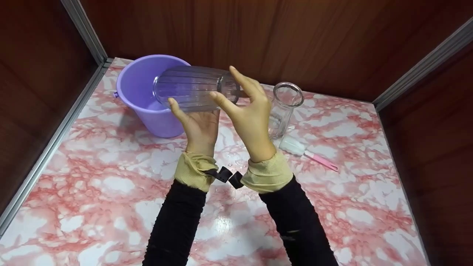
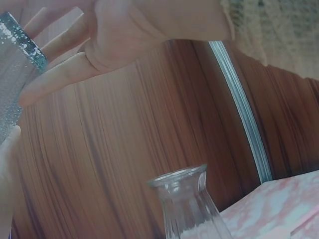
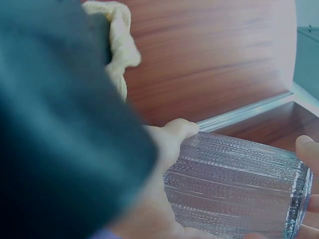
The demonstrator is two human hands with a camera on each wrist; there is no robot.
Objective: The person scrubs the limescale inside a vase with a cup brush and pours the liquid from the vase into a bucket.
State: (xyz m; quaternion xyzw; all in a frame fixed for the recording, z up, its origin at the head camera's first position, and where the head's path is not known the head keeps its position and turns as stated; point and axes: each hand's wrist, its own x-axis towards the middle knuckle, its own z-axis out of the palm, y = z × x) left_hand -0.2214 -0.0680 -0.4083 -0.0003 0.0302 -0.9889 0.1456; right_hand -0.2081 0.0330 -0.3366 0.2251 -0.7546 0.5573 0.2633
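Observation:
A ribbed clear glass vase (image 1: 188, 88) lies sideways in the air between both hands, one end overlapping the bucket's opening in the head view. The left hand (image 1: 202, 127) holds it from below, its thumb along the near side and its other fingers mostly hidden behind the glass. At the other end, the right hand (image 1: 253, 112) grips the vase between thumb and fingers. The right wrist view shows the vase's textured, ribbed wall (image 3: 234, 184) close up, with fingers at both ends.
A purple bucket (image 1: 147, 118) stands at the back left. Behind the right hand stands a second clear glass vase (image 1: 284, 114). A sponge brush (image 1: 319, 160) with a pink handle lies beside it on the red-and-white marbled surface (image 1: 118, 214). Brown wood panels (image 1: 236, 33) enclose the sides.

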